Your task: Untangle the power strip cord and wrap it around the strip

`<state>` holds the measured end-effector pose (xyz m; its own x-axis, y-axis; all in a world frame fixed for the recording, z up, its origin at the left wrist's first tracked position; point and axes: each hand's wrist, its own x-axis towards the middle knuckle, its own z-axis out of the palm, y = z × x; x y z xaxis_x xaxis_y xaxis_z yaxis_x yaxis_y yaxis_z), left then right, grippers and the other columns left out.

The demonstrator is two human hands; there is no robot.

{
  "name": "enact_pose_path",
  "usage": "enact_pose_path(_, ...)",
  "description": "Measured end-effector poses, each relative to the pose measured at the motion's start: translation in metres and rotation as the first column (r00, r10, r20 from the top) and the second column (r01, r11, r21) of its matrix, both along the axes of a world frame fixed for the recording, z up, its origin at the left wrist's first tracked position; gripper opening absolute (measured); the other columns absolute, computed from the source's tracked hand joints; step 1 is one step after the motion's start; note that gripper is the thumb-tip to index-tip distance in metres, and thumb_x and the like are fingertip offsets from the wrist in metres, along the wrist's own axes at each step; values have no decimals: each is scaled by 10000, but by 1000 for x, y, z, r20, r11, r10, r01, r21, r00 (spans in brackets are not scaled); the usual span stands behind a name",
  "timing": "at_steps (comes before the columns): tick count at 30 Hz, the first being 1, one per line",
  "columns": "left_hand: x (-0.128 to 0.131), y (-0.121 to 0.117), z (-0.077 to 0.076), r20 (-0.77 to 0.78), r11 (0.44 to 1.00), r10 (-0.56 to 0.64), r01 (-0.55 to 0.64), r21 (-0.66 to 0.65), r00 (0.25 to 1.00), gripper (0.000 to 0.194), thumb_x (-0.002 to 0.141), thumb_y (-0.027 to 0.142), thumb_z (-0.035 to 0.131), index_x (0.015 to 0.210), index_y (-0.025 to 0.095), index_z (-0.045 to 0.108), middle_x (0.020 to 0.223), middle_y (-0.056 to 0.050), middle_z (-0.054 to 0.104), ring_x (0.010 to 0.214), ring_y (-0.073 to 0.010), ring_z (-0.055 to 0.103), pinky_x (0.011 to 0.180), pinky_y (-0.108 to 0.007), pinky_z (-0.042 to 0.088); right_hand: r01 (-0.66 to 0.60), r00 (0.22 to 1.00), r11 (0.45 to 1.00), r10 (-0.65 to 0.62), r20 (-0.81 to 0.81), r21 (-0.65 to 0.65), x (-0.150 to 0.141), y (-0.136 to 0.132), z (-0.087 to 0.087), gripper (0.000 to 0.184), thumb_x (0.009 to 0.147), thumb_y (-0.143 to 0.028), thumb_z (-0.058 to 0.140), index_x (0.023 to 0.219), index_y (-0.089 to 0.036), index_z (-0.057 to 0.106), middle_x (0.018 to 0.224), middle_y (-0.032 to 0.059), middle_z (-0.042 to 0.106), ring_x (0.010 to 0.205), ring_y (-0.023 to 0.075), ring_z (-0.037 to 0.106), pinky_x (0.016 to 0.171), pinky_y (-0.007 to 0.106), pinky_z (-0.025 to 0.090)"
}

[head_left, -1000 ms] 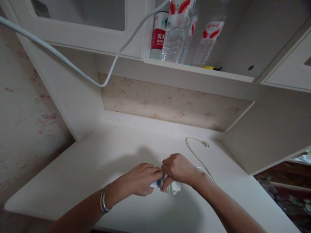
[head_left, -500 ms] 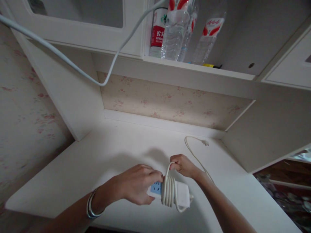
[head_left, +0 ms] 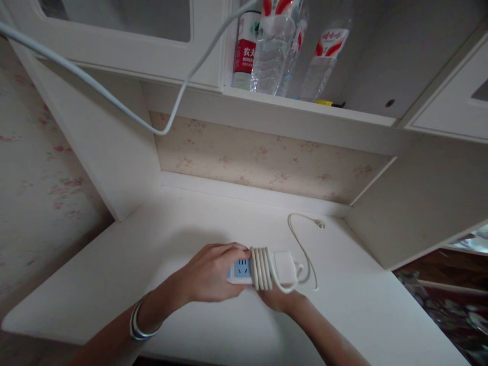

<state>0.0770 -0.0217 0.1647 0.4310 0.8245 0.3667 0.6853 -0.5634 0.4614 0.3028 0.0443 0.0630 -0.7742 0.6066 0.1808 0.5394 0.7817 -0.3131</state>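
A white power strip point(head_left: 285, 268) with blue socket faces is held just above the desk. Its left end is gripped by my left hand point(head_left: 215, 272), thumb side along the top edge. Several turns of white power cord point(head_left: 261, 269) wrap around the strip's middle. My right hand point(head_left: 280, 297) is underneath and behind the wrapped turns, curled at the cord, its fingertips hidden by the strip. The cord's free length runs over the desk to a plug point(head_left: 320, 223) lying near the back right.
The white desk point(head_left: 125, 269) sits below a shelf with several plastic bottles point(head_left: 272, 53). A thick white cable point(head_left: 160, 132) hangs across the upper left, in front of the cabinet. Side panels point(head_left: 419, 193) bound the desk, and floral wallpaper covers the back.
My right hand has moved from above the strip down to below and behind it, carrying the cord around. The strip has risen slightly in view; my left hand keeps its grip.
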Motion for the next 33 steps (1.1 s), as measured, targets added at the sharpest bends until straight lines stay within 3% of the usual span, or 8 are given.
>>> enact_pose_path(3,-4,15,-7,-114,980,161,-145,138,980,424,810,275,596,1224,237,516,1262,-51,599,1090,-222,599,949,-352,463,71,976,994,-86,202,80,-6,-18,6,207,923,-292,456,891,-158,610,704,86,682,595,225,645,544,270,420)
enact_pose_path(6,-4,26,-18,-244,959,259,-218,183,934,426,809,190,572,1228,226,508,1260,-77,595,1084,-254,592,932,-391,458,26,944,979,-91,317,202,-10,-28,25,206,955,-285,449,845,-168,577,702,58,673,579,194,636,519,247,345)
enact_pose_path(11,2,27,-36,-329,981,192,-170,94,924,454,765,115,588,1196,232,504,1183,-73,624,1040,-258,598,907,-388,454,-159,963,919,63,263,361,-7,-20,65,293,969,-355,465,759,-179,567,689,21,628,601,157,587,545,281,269)
enact_pose_path(14,3,24,-40,-316,989,145,-135,52,938,458,775,140,597,1209,240,491,1201,-71,611,1070,-251,584,932,-380,440,-194,971,904,122,204,381,1,-8,83,347,944,-447,492,737,-184,582,702,19,616,650,157,567,589,298,269)
enact_pose_path(20,3,15,-30,-313,999,14,-23,-23,950,409,795,247,636,1184,248,507,1149,-48,621,1034,-240,594,907,-362,447,-168,984,960,178,-24,225,2,11,103,381,879,-534,561,753,-183,641,659,15,591,671,147,544,681,296,307)
enact_pose_path(28,7,-2,-11,-273,988,-150,130,-88,950,270,766,270,661,1022,239,580,1070,-5,644,980,-205,609,869,-322,452,-258,935,966,244,-258,-21,-4,26,95,459,716,-621,693,710,-169,610,635,-3,571,648,136,542,681,278,332)
enact_pose_path(33,12,-14,-2,-181,971,-225,205,-122,957,328,722,284,695,1028,250,581,1059,8,657,971,-199,621,850,-301,453,-173,918,965,86,-388,-197,-8,29,83,473,893,-495,550,552,-170,510,519,-30,484,537,101,456,644,260,349)
